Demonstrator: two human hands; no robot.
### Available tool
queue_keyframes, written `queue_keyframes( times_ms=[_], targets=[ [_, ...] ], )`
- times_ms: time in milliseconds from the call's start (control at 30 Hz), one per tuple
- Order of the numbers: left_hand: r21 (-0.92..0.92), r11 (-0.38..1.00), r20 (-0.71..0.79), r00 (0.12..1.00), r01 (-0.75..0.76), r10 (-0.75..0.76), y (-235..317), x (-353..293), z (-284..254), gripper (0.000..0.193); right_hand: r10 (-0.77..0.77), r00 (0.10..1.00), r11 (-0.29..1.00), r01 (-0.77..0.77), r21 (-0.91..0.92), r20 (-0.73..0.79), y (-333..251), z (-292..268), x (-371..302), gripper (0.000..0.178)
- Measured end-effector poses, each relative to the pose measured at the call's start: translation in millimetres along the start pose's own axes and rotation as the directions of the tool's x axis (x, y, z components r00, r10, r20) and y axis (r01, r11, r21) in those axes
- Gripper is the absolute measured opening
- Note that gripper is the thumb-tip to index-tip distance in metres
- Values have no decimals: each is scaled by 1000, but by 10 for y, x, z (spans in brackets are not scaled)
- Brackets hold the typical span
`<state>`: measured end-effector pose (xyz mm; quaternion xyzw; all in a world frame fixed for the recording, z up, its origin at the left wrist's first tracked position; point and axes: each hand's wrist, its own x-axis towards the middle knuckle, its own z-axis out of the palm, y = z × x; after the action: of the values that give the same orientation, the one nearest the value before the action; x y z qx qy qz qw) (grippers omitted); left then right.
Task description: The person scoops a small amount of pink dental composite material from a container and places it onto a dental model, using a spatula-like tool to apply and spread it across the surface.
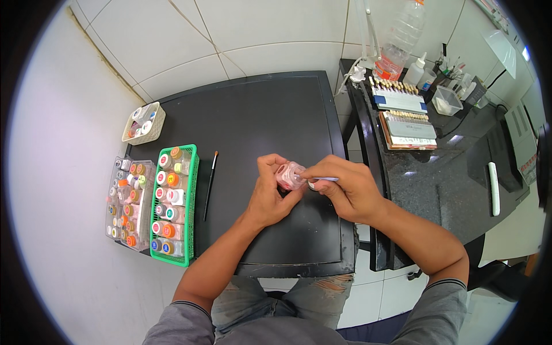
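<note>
Above the near right part of the black table, my left hand (pixel 269 192) is closed around a small clear bottle (pixel 290 176) with pinkish contents. The bottle is tilted, its mouth toward my right hand (pixel 349 190). My right fingers pinch a thin pale lavender stick-like tool (pixel 327 179), and the index fingertip is at the bottle's mouth. The tool's tip is hidden there. A small white round piece (pixel 312 185), perhaps a cap, shows beneath the right fingers. Left of my hands lies a thin brush (pixel 211 185) with a black handle.
A green basket (pixel 193 190) of capped bottles stands at the left, beside a clear tray (pixel 109 195) of more bottles and a cream basket (pixel 158 125). On the right-hand dark counter (pixel 425 190) are tooth shade guides (pixel 409 127), a large plastic bottle (pixel 401 40) and a white bar (pixel 494 188).
</note>
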<state>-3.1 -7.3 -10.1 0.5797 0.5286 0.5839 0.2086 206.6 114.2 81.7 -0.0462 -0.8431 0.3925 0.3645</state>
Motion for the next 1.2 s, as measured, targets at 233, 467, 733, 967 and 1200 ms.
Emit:
queue_keyframes(
  times_ms=[233, 467, 733, 967, 1200],
  targets=[
    [6, 1000, -36, 999, 15, -15, 11, 54, 12, 59, -58, 998, 998, 57, -10, -12, 39, 12, 11, 17],
    [20, 996, -17, 996, 86, -86, 12, 31, -14, 54, -13, 999, 998, 11, -54, -42, -29, -25, 19, 18],
    [38, 994, 88, 991, 99, -102, 105, 27, -28, 61, 12, 1000, 999, -13, 52, 17, 26, 16, -5, 15],
    [107, 992, 88, 994, 60, -69, 137, 33, -28, 63, 76, 996, 996, -78, 45, 41, 2, -35, -25, 16],
    [37, 996, 56, 995, 85, -87, 77, 6, -26, 65, -76, 994, 997, 77, 12, -76, -3, 9, -9, 17]
  ],
)
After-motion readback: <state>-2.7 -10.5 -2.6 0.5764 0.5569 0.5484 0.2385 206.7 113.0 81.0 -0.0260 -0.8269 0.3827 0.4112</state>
